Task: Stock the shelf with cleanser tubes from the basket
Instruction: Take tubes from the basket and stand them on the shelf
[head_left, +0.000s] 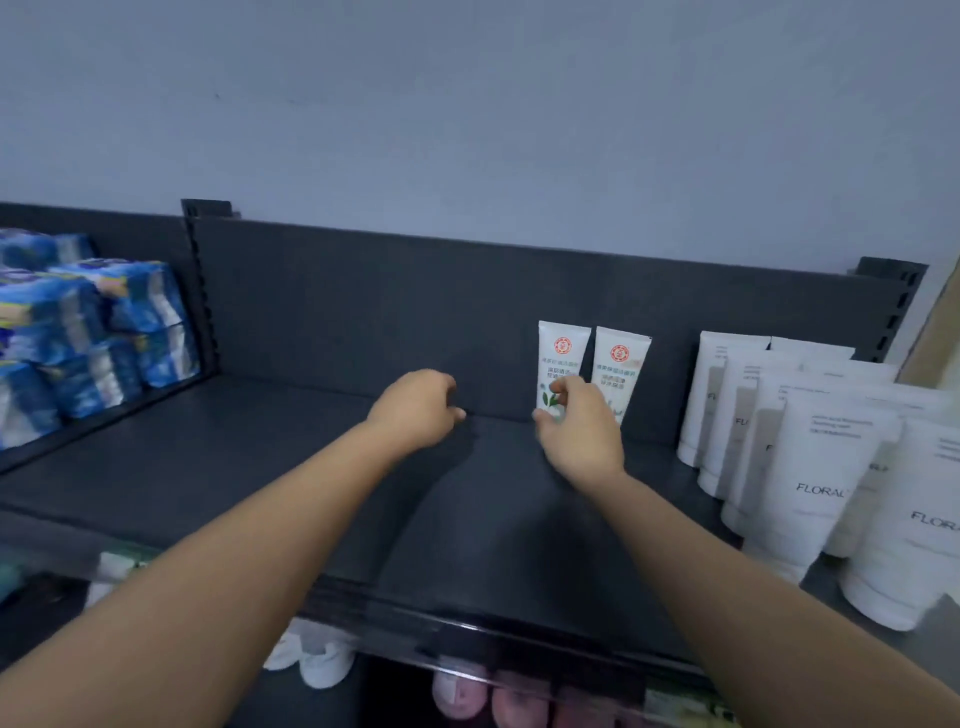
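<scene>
Head view: the left hand is loosely curled, holding nothing. The right hand pinches the lower part of a cleanser tube standing upright at the back of the shelf, with a second tube just beside it.

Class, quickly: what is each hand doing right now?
Left hand: loosely curled, holding nothing.
Right hand: gripping the left cleanser tube.

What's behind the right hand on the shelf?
The right hand grips the left cleanser tube, upright against the back panel; the right cleanser tube stands beside it. Both bases are covered.
</scene>
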